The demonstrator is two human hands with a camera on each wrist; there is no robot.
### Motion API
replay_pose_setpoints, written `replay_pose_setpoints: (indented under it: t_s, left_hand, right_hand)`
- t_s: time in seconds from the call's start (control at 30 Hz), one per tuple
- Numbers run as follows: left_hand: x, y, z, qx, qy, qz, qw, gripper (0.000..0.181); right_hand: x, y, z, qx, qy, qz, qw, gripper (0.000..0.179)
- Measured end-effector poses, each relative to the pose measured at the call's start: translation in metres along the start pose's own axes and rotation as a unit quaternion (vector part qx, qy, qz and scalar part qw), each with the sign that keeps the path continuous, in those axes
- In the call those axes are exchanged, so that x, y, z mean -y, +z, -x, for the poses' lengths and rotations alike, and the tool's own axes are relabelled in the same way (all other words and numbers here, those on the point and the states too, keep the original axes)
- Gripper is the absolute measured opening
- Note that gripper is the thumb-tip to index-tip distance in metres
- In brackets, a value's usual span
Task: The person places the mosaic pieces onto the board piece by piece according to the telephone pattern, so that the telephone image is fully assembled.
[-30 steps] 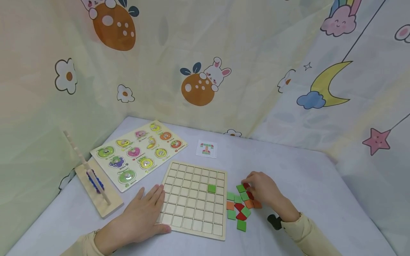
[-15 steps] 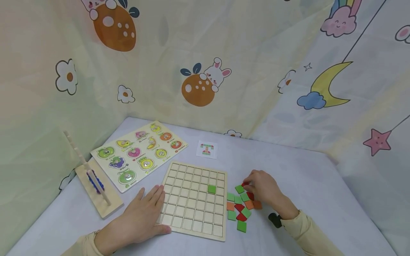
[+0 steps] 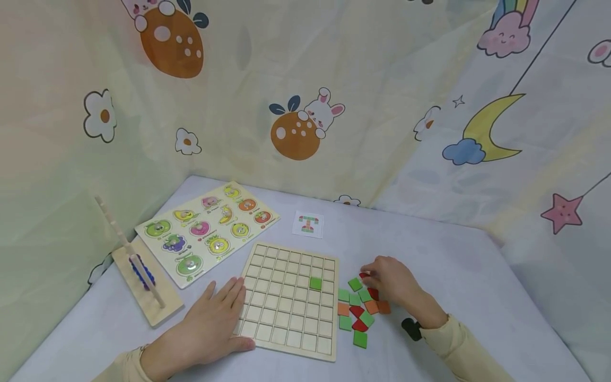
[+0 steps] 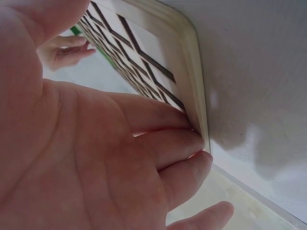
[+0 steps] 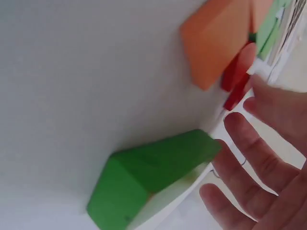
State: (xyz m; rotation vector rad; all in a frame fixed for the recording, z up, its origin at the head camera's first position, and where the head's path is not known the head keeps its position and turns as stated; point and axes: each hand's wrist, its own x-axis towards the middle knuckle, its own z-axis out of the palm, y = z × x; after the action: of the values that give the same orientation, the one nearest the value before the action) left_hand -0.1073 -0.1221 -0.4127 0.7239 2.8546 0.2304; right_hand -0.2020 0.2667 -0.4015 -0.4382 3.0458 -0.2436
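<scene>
A wooden grid board (image 3: 291, 292) lies in the middle of the table, one green square tile (image 3: 315, 283) set in a cell at its right. My left hand (image 3: 210, 323) rests along the board's left edge, fingers extended; its fingertips (image 4: 204, 143) touch the rim in the left wrist view. At the upper end of the loose tiles, my right hand (image 3: 393, 278) pinches a red tile (image 3: 364, 275) between thumb and fingertips. Just left of it lies a loose green tile (image 3: 355, 284). A nearby orange tile (image 5: 216, 43) and a large-looking green piece (image 5: 148, 172) show in the right wrist view.
Several green, orange and red tiles (image 3: 360, 339) lie beside the board's right edge. Behind the board is a card (image 3: 307, 224) with a T-shaped tile pattern. A fruit puzzle board (image 3: 195, 249) and a wooden stand (image 3: 167, 306) with an upright rod and blue parts sit at left.
The red tile at my right fingertips has shifted slightly left, and the green tile beside it has slid left and a little nearer. My left hand stays in place on the board.
</scene>
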Motion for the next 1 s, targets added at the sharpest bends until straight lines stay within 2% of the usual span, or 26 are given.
replay_pose_setpoints:
  t_s: [0.27, 0.67, 0.83, 1.0]
  left_hand:
    - [0.0, 0.0, 0.0, 0.001, 0.0, -0.004, 1.0, 0.109]
    - [0.0, 0.0, 0.0, 0.003, 0.0, 0.005, 1.0, 0.109]
    - [0.0, 0.0, 0.0, 0.003, -0.001, 0.006, 1.0, 0.109]
    - [0.0, -0.001, -0.001, 0.005, -0.001, 0.003, 1.0, 0.109]
  right_hand:
    - [0.001, -0.001, 0.002, 0.0, -0.063, 0.0, 0.998, 0.034]
    - [-0.001, 0.002, 0.0, -0.008, -0.031, -0.001, 0.9995, 0.03]
    - [-0.001, 0.003, -0.001, -0.019, -0.037, -0.006, 0.9991, 0.024]
    - [0.009, 0.0, -0.003, -0.045, -0.05, -0.022, 0.9975, 0.03]
